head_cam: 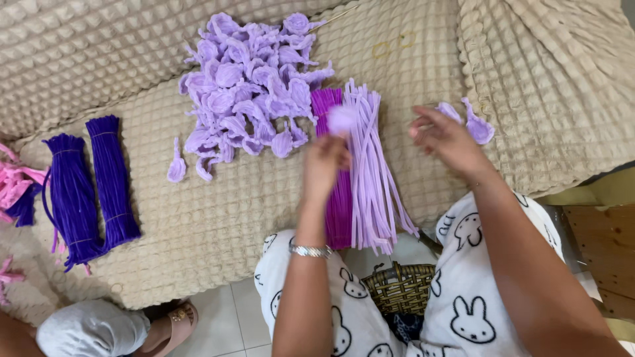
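My left hand (325, 164) is raised over the sofa seat, its fingers closed on a small blurred light-purple pipe-cleaner petal (342, 119). My right hand (444, 137) hovers to the right with fingers loosely spread, holding nothing that I can see, right beside two finished petals (477, 125) lying on the cover. Below my hands lie a bundle of straight light-purple pipe cleaners (372, 178) and a magenta bundle (337, 198). A big heap of finished light-purple petals (248, 82) lies to the upper left.
Two dark purple pipe-cleaner bundles (89, 185) lie at the left, pink ones (13, 182) at the far left edge. A wicker basket (400, 287) stands between my knees. Another person's foot in a sandal (173, 325) is at the bottom left. A beige quilted sofa cover (218, 218) lies under everything.
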